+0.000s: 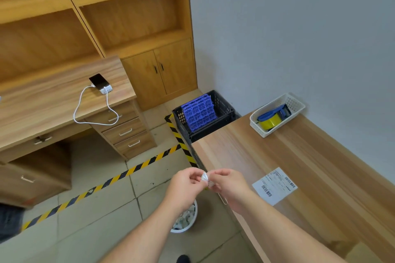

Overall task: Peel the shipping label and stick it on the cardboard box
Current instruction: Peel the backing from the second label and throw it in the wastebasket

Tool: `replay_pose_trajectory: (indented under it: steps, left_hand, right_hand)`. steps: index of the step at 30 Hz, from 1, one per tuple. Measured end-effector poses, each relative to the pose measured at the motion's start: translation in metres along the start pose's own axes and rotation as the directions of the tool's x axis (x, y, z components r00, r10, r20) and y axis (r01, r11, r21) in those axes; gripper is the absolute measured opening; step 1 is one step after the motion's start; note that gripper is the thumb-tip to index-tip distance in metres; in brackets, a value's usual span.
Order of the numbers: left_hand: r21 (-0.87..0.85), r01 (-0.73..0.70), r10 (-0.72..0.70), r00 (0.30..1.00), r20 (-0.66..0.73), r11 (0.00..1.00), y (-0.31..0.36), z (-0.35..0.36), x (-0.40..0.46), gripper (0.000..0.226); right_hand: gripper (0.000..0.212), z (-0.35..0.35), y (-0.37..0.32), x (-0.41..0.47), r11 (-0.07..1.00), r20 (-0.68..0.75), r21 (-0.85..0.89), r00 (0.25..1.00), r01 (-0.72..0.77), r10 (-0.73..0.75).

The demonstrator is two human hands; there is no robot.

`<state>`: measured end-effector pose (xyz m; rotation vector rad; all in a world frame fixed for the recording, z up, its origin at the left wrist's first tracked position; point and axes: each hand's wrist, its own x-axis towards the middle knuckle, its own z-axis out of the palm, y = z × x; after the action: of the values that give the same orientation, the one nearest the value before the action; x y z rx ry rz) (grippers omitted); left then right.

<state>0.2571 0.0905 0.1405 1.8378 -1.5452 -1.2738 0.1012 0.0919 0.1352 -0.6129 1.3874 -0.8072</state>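
Observation:
A white shipping label (274, 186) with barcodes lies flat on the wooden table (310, 156), to the right of my hands. My left hand (186, 186) and my right hand (228, 186) meet just off the table's left edge. Between their fingertips they pinch a small crumpled scrap of shiny white paper (204, 178). A corner of a cardboard box (363, 254) shows at the bottom right edge of the view.
A white waste bin (190, 224) with paper scraps stands on the floor below my hands. A white basket (297, 104) holding a tape dispenser (273, 116) sits at the table's far end. A black crate (224, 111) stands beyond the table. A desk with a phone (98, 81) is to the left.

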Motion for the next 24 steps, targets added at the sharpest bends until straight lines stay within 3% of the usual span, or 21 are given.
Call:
replay_pose_trajectory:
  steps: [2, 4, 6, 11, 14, 18, 24]
  left_hand:
    - [0.116, 0.006, 0.004, 0.997, -0.078, 0.993, -0.008, -0.005, 0.000, 0.001]
    - [0.214, 0.010, 0.024, 0.988, -0.152, 0.977, -0.015, -0.008, 0.001, 0.008]
    - [0.278, 0.007, 0.047, 0.981, -0.189, 0.961, -0.022, -0.008, 0.000, 0.013]
    - [0.166, 0.046, -0.034, 0.997, -0.075, 0.985, -0.054, -0.014, 0.006, 0.009]
    - [0.072, 0.109, -0.110, 0.994, 0.003, 0.991, -0.076, -0.022, 0.011, 0.008]
    - [0.000, 0.169, -0.169, 0.986, -0.011, 0.986, -0.105, -0.034, 0.022, 0.010]
    - [0.175, 0.238, -0.227, 0.971, -0.081, 0.955, -0.162, -0.045, 0.057, 0.011]
  right_hand:
    - [0.008, 0.008, 0.001, 0.000, 0.999, 0.071, -0.047, 0.997, -0.017, 0.021]
    - [0.008, 0.018, 0.005, 0.004, 0.998, 0.109, -0.060, 0.993, -0.030, 0.037]
    - [0.008, 0.031, 0.013, 0.012, 0.994, 0.046, -0.099, 0.998, -0.035, 0.039]
    - [0.015, 0.054, 0.032, 0.036, 0.981, -0.131, -0.150, 0.986, -0.120, 0.101]
    - [0.013, 0.065, 0.048, 0.052, 0.970, -0.095, -0.183, 0.985, -0.157, 0.142]
    - [0.011, 0.090, 0.066, 0.071, 0.944, -0.023, -0.284, 0.985, -0.168, 0.168]
    - [0.018, 0.124, 0.090, 0.106, 0.921, -0.005, -0.356, 0.985, -0.162, 0.172]
